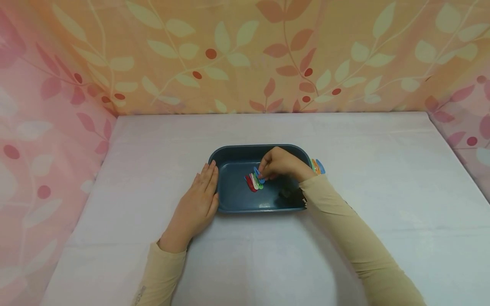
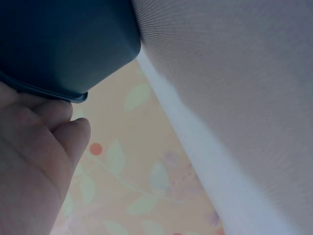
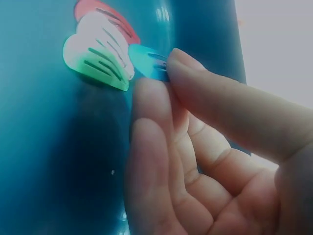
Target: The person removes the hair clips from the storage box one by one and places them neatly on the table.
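Note:
My right hand (image 1: 282,162) pinches a blue snap hair clip (image 3: 150,63) between thumb and fingertips, low inside a dark blue tray (image 1: 231,197). Close beside the held clip, a red hair clip (image 3: 108,17), a white one (image 3: 100,36) and a green one (image 3: 93,59) lie overlapping on the tray floor. With fingers straight, my left hand (image 1: 197,202) rests along the tray's left side. In the left wrist view its fingertips (image 2: 73,134) are right at the tray's rim (image 2: 54,93).
More hair clips (image 1: 316,166), in green, orange and blue, show at the tray's right edge, partly hidden behind the right forearm. A white cloth (image 1: 363,140) covers the table. Leaf-patterned curtains (image 1: 245,55) stand at the back and both sides.

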Demonstrator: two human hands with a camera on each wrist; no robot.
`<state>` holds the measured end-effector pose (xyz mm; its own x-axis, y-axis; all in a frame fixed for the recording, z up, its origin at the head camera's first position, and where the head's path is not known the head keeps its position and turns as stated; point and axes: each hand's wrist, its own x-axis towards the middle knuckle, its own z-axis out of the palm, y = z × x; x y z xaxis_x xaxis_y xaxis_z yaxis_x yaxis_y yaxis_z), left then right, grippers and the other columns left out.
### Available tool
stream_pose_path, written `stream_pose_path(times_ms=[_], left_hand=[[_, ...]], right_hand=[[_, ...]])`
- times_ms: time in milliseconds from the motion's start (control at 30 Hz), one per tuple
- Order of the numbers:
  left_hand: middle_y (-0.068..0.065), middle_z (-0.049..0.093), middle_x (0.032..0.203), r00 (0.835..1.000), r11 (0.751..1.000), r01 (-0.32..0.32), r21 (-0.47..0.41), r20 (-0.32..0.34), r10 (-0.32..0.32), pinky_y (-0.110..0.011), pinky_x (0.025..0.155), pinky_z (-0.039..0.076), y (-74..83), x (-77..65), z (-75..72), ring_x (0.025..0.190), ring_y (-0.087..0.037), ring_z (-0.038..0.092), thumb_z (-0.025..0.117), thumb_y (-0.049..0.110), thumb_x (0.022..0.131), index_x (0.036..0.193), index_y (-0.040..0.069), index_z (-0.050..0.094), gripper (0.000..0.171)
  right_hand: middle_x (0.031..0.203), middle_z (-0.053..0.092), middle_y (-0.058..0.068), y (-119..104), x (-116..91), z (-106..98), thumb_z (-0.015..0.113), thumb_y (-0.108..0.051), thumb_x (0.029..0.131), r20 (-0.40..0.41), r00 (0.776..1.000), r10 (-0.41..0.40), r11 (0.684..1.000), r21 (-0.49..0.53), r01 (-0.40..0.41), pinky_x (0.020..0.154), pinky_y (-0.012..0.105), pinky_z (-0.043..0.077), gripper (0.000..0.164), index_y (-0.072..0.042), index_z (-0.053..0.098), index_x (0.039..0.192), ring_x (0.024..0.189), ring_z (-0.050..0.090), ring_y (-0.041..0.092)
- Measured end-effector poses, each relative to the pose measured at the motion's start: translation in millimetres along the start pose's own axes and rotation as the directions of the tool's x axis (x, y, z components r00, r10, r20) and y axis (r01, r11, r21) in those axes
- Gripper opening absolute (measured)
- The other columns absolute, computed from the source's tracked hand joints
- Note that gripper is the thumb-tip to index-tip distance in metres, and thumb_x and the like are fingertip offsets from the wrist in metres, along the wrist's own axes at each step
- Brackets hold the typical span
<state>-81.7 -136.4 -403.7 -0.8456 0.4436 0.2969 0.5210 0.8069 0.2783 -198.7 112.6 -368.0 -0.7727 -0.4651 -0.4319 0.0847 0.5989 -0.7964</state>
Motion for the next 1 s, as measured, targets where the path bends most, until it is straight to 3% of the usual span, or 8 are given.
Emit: stream_pose_path(times_ms=[1000], left_hand=[[-0.021,0.02,0.153,1.0,1.0,-0.006,-0.004,-0.02,0.006,-0.049,0.109,0.026,1.1,0.2,-1.1,0.141,-0.03,0.018,0.04,0.014,0.094,0.141,-0.013,0.029,0.056]], right_hand=[[0.072,0.066,0.005,2.2,-10.0,-9.0,0.072,-0.003,0.08,-0.041,0.997,-0.062,0.993,0.099,0.066,0.066,0.031,0.056,0.015,0.008,0.067,0.087,0.062,0.062,0.016]])
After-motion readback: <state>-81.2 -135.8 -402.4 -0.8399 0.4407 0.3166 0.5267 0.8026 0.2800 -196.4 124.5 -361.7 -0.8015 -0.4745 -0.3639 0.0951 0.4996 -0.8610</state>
